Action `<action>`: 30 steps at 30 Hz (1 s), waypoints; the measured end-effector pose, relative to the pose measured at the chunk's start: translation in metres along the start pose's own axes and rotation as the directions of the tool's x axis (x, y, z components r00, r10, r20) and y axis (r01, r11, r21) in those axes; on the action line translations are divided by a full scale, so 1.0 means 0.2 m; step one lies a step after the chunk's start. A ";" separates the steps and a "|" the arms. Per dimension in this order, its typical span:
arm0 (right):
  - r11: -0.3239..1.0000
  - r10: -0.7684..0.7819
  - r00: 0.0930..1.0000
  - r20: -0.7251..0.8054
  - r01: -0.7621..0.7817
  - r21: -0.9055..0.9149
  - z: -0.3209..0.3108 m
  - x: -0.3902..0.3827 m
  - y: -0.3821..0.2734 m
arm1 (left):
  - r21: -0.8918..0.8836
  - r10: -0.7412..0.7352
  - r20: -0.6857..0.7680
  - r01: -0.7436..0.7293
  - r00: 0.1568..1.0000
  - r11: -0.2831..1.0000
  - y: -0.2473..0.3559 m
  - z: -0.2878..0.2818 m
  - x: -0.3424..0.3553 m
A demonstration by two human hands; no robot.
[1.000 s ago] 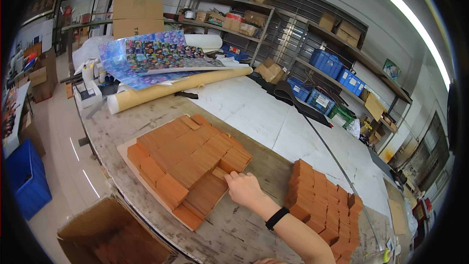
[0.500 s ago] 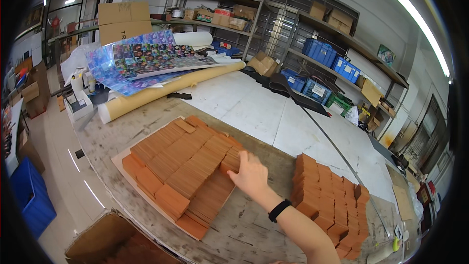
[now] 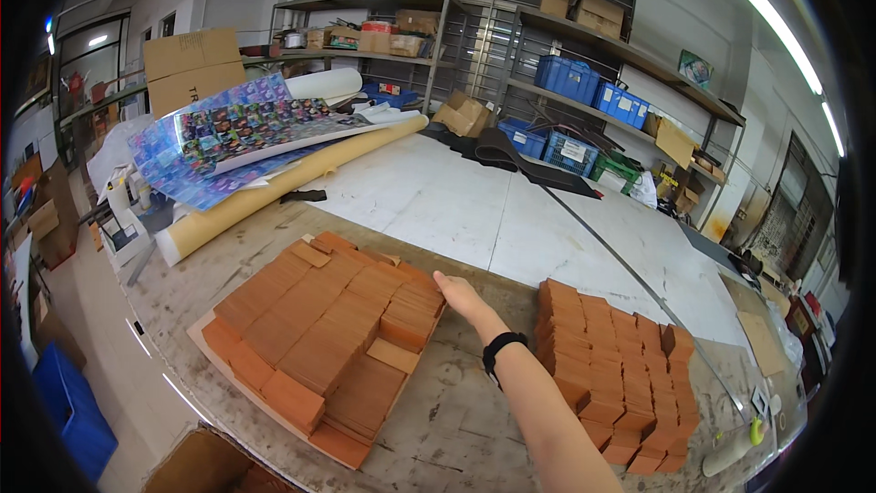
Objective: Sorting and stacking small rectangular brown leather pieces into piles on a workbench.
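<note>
My right hand (image 3: 454, 290), with a black band on its wrist, reaches to the far right edge of a broad stack of thin orange-brown pieces (image 3: 297, 310). Its fingertips meet that edge, but their grip is hidden. The stack lies in rows on a pale board (image 3: 212, 356), with a step down near its front right and a lighter piece (image 3: 392, 354) there. To the right of my arm stand several jagged columns of similar pieces (image 3: 611, 374) on the stained worktop (image 3: 461, 383). My left hand is out of view.
Paper rolls (image 3: 246, 196) and printed sheets (image 3: 228, 128) lie at the back left, before a flattened carton (image 3: 187, 68). A long metal strip (image 3: 639, 278) crosses the white board (image 3: 438, 201). Scissors (image 3: 756, 431) lie at the right, a cardboard box (image 3: 178, 466) and blue bin (image 3: 73, 411) lower left.
My right hand has moved away from me, from the step in the stack to its far right edge. The step's lighter piece is now uncovered. The view has shifted too.
</note>
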State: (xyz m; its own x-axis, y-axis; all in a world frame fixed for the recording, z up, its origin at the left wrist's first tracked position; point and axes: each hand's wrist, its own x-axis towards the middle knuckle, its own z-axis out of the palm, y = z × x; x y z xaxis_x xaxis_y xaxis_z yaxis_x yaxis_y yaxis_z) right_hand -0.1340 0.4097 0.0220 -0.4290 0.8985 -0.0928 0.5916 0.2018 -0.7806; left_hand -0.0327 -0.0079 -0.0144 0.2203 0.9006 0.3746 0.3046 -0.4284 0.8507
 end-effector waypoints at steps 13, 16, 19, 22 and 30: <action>0.938 -0.330 0.944 0.011 0.329 -0.104 -0.07 -0.25 -0.24 | -0.065 -0.015 0.001 0.015 1.000 0.998 0.07 -0.07 0.04; 0.853 -0.407 0.908 0.102 0.417 -0.313 -0.04 -0.34 -0.26 | -0.075 -0.020 0.018 0.021 1.000 0.997 0.07 -0.07 0.04; 0.815 -0.330 0.932 0.149 0.361 -0.453 -0.05 -0.39 -0.31 | -0.075 -0.017 0.017 0.019 1.000 0.997 0.09 -0.07 0.04; 0.759 -0.296 0.945 0.141 0.322 -0.566 -0.04 -0.42 -0.35 | -0.075 -0.012 0.019 0.014 1.000 0.997 0.08 -0.07 0.04; 0.257 -0.787 0.518 0.336 0.770 -0.585 0.08 -0.77 -0.35 | -0.132 -0.023 0.006 0.024 1.000 0.991 0.08 -0.09 0.04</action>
State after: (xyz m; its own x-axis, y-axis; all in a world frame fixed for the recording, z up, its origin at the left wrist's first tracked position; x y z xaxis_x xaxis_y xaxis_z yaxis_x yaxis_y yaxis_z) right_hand -0.1206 0.2504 0.0816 -0.9171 0.1754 0.3579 0.2207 0.9712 0.0897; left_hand -0.0432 -0.0063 0.0087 0.2192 0.9097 0.3527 0.1846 -0.3936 0.9005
